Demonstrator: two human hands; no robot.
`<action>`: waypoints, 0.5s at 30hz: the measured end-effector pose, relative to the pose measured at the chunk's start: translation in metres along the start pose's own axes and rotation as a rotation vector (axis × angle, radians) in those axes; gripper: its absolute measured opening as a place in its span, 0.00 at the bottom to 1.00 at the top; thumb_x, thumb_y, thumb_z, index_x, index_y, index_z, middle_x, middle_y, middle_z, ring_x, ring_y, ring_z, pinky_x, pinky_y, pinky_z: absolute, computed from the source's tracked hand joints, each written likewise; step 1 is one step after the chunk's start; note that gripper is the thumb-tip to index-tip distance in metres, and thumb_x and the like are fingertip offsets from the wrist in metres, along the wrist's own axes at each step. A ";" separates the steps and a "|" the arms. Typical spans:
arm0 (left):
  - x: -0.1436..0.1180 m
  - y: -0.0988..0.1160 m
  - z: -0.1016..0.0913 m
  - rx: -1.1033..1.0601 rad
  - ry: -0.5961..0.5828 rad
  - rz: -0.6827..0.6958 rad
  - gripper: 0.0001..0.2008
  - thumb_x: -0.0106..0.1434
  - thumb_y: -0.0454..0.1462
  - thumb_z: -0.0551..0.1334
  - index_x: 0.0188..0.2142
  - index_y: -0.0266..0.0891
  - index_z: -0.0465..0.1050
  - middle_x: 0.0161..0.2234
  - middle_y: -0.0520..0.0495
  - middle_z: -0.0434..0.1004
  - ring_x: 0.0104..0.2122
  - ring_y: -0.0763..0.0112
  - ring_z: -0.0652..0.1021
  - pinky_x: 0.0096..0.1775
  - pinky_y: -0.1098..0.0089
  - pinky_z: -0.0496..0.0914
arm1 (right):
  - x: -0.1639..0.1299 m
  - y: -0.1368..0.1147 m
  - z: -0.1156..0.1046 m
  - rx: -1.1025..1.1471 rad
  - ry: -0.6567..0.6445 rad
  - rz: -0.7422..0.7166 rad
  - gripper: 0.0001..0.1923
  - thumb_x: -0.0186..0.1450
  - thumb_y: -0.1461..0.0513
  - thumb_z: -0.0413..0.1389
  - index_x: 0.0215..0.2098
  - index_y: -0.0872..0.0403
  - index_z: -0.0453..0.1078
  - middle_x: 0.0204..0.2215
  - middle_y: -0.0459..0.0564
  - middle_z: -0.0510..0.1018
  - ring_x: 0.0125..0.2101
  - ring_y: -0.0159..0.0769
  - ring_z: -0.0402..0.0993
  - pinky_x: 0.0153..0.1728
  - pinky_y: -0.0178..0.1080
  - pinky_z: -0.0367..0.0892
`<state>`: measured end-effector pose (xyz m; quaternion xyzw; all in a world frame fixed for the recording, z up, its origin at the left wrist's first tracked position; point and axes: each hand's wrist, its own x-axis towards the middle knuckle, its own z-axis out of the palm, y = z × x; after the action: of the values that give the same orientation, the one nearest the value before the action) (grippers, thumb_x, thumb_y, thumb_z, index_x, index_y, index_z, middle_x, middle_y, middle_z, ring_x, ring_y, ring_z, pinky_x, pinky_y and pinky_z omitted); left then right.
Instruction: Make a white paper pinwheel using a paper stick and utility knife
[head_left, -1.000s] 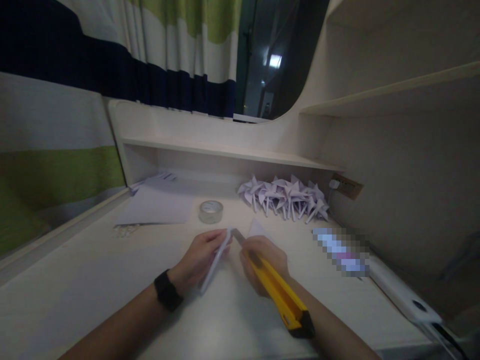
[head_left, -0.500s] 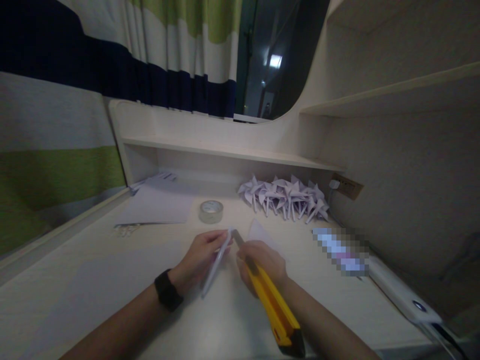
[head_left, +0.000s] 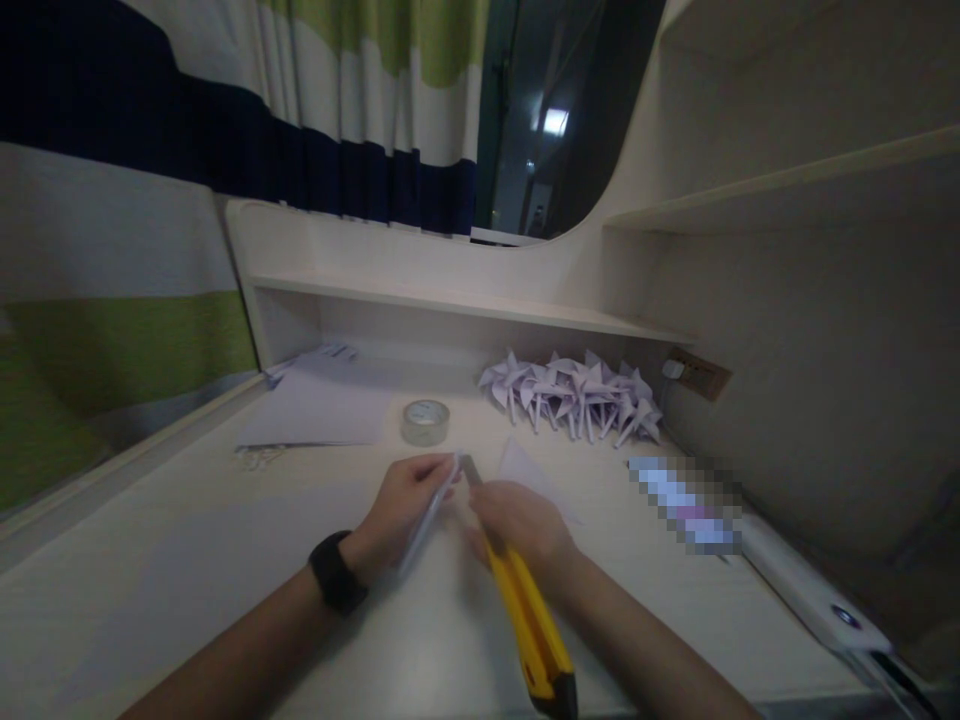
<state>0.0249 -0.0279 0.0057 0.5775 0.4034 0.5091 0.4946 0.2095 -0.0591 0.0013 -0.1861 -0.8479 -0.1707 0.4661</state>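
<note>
My left hand [head_left: 411, 500], with a black watch on its wrist, pinches a thin rolled paper stick [head_left: 424, 528] near its upper end. The stick slants down toward me. In my right hand [head_left: 525, 525] is a yellow utility knife [head_left: 523, 620], its blade pointing up and left and its handle's end toward me. The blade tip meets or nearly meets the top of the stick; exact contact cannot be made out. A piece of white paper [head_left: 531, 472] lies on the desk just behind my right hand. Beyond my left hand stands a roll of clear tape [head_left: 425, 424].
Several folded paper pinwheels [head_left: 574, 390] lie together at the back right. White sheets [head_left: 315, 408] are stacked at the back left, and a large sheet [head_left: 225, 570] lies in front. A phone [head_left: 684, 505] and a white power strip [head_left: 810, 590] are along the right wall.
The utility knife's handle has swung left and its tilt is steeper. The paper stick's lower end has shifted slightly up and left. The camera view has moved a little.
</note>
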 end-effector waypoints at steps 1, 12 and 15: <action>0.000 0.001 -0.001 0.018 0.009 0.007 0.14 0.58 0.45 0.64 0.29 0.34 0.77 0.30 0.43 0.77 0.29 0.68 0.74 0.32 0.69 0.68 | 0.001 0.000 -0.002 0.002 -0.029 -0.019 0.16 0.61 0.65 0.60 0.48 0.58 0.70 0.40 0.56 0.81 0.42 0.39 0.78 0.46 0.40 0.75; 0.002 -0.004 -0.003 0.293 0.030 0.145 0.15 0.61 0.45 0.60 0.32 0.36 0.79 0.30 0.43 0.80 0.27 0.67 0.76 0.32 0.67 0.72 | -0.007 0.001 0.010 -0.041 0.132 0.062 0.17 0.60 0.64 0.61 0.48 0.57 0.71 0.35 0.54 0.82 0.36 0.38 0.80 0.41 0.37 0.77; 0.002 -0.008 -0.002 0.318 0.073 0.198 0.14 0.61 0.44 0.60 0.36 0.37 0.80 0.32 0.44 0.80 0.27 0.67 0.77 0.32 0.68 0.72 | -0.005 -0.001 0.009 -0.051 0.177 0.071 0.19 0.59 0.63 0.63 0.49 0.56 0.71 0.34 0.53 0.82 0.34 0.38 0.81 0.39 0.35 0.77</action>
<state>0.0235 -0.0242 -0.0021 0.6664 0.4377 0.5057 0.3297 0.2050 -0.0568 -0.0078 -0.2121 -0.7917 -0.1911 0.5402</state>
